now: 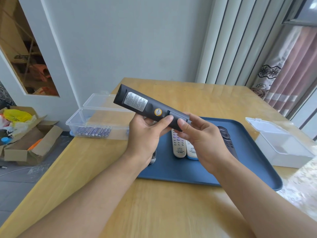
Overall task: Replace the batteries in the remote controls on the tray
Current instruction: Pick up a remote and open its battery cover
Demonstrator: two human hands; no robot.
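You have the black remote point(151, 108) lifted above the blue tray point(253, 162) at the centre of the frame, back side up, its far end tilted toward the upper left. Your left hand point(145, 134) is wrapped around its middle, thumb lying across the back. Your right hand point(199, 133) grips the near end, thumb set on the battery cover point(178, 117).

This looks like the opening step on this remote: getting the cover off. The next move probably calls for thumb pressure on the cover and a slide toward the near end while the left hand keeps the body steady.

The fresh batteries point(93, 131) lie in a row in the clear box point(73, 121) at centre left on the counter point(154, 203). A white box point(288, 152) with its clear lid open sits at the right edge.

Two light remotes point(178, 146) and a dark one point(226, 136) lie on the tray, partly behind your right hand. Something under your left wrist is mostly hidden. Whether the cover has begun to move is hard to tell.
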